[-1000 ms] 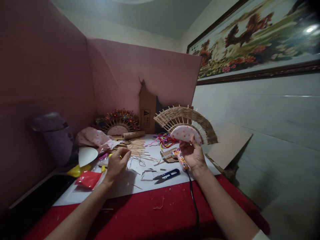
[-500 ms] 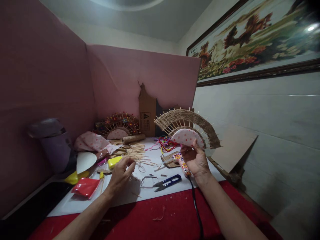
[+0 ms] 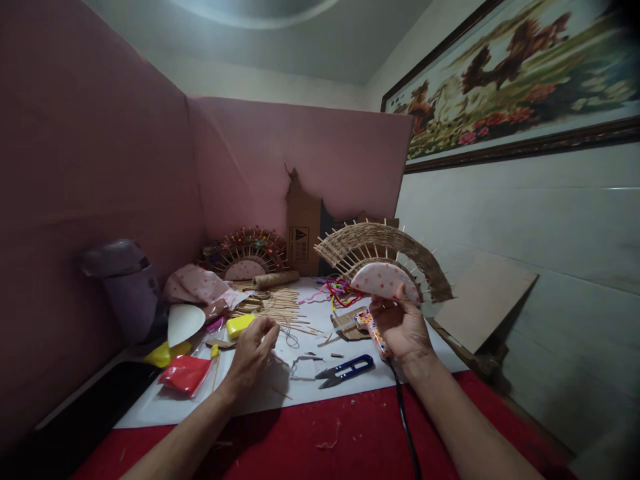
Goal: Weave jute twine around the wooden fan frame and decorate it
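Observation:
My right hand grips the lower edge of a woven fan, thumb in front. The fan has stick ribs, a twine-woven outer band and a half-round base covered in white cloth with red dots. It is held up above the table. My left hand hovers low over the white sheet with its fingers curled together; whatever is in them, if anything, is hidden. Just behind and below my right hand lies a flower-patterned glue gun on a cardboard scrap. Blue thread snips lie between my hands.
A second fan, decorated with colored bits, stands at the back left. Near it are a twine roll, many loose sticks and pipe cleaners. Red and yellow packets sit on the left. A black cord crosses the red cloth.
The whole view has shifted slightly, so everything appears a little farther right. My right hand keeps its hold on the fan, and my left hand stays curled in about the same place.

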`<action>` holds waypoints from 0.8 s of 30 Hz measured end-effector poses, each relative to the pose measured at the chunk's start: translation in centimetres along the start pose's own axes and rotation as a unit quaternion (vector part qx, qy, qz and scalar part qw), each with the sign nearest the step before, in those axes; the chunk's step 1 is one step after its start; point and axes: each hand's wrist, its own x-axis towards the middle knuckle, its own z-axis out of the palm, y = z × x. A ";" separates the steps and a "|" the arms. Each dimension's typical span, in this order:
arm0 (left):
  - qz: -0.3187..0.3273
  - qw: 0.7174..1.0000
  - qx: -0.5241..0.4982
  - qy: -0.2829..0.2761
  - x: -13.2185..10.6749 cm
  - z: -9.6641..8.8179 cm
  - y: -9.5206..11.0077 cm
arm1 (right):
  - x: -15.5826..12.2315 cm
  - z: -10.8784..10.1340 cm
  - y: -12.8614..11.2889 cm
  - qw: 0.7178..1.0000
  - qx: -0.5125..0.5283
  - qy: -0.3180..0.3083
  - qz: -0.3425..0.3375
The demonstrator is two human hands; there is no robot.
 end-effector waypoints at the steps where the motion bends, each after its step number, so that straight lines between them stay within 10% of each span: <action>1: 0.000 1.000 -0.002 -0.001 0.0 0.0 0.0 | 0.0 0.0 -0.1 1.000 0.001 0.001 -0.003; 15: -0.029 0.999 0.014 0.022 -0.1 0.2 0.2 | 0.8 -0.6 -1.3 0.999 -0.011 -0.014 -0.033; 24: -0.042 0.969 -0.078 0.232 1.8 -1.7 -0.8 | 0.9 -0.7 -2.2 0.998 0.000 -0.005 -0.068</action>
